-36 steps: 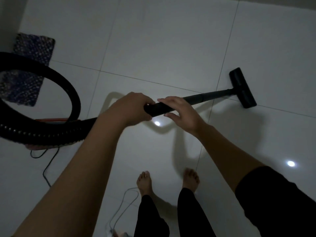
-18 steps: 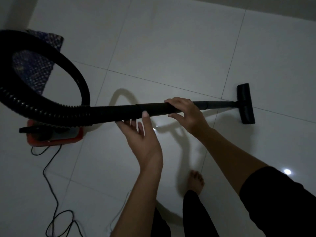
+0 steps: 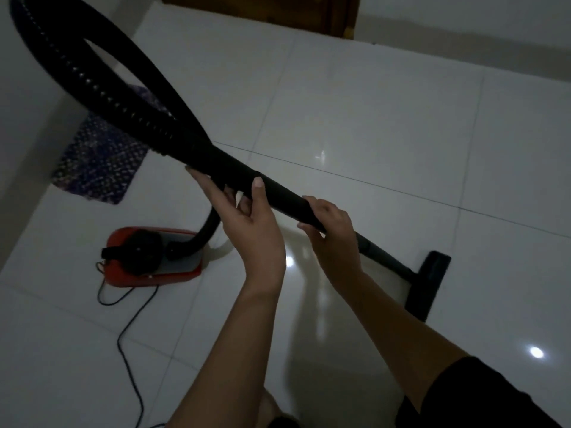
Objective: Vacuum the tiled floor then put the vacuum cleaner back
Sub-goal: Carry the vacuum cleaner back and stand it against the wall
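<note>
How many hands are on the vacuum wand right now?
2. The left hand cups the long black plastic wand near the hose joint; the right hand grips it lower, toward the floor head.

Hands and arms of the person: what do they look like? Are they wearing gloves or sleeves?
No gloves: the left hand and the right hand are both bare, with short plain nails and no rings or watch showing. Both forearms are bare too. A short black fabric sleeve covers the right upper arm. The left arm shows no sleeve in the picture.
</note>
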A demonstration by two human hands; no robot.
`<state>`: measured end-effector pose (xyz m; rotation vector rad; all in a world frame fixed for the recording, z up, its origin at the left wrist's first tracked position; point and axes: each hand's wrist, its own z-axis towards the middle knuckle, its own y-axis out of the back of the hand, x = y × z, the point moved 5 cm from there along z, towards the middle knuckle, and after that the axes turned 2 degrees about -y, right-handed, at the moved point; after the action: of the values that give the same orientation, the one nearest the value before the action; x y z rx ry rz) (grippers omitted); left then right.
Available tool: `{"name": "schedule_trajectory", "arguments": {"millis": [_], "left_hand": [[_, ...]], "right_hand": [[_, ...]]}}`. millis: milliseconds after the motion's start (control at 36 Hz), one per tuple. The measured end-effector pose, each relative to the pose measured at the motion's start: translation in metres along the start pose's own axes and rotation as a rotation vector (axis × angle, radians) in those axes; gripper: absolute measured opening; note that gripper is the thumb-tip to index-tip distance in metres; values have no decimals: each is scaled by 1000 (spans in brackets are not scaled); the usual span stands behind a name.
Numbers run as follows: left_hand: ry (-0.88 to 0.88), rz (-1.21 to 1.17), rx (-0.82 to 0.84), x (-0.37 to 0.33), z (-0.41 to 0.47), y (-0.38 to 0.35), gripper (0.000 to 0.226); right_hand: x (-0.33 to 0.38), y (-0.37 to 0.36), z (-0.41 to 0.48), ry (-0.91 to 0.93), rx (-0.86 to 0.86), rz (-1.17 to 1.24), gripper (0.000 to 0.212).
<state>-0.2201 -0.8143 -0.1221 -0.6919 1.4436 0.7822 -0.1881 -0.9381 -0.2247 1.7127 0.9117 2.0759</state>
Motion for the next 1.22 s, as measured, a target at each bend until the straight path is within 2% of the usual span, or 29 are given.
{"name": "schedule_trajectory", "arguments": {"millis": [194,306,361,444,611,806,1028,1111,1222], "left_hand": [[-87,12,42,-1,92,86,79],[-110,49,-5,11,140,124,77],[-116,77,-20,22,165,140,78],[-84,61,-46,36,197,156,78],[-44,21,-89,73,250,177,77],[-21,21,-108,134,293,231,80],[-71,-31,-45,211,303,268,91],[-116,-74,-28,229,307,273,89],[-192,-100,75,244,309,264,85]], "right_hand": [[89,-98,14,-77,-50,68,42],[123,-143,29,31,-9,94,42],[132,-165,39,99,33,107,50],[134,-195,56,166,91,105,57],[138,-247,89,225,179,35,48],[140,-319,87,232,246,210,54],[132,-379,75,296,315,278,58],[129,-393,77,377,327,212,62],[122,-404,93,434,325,127,63]]}}
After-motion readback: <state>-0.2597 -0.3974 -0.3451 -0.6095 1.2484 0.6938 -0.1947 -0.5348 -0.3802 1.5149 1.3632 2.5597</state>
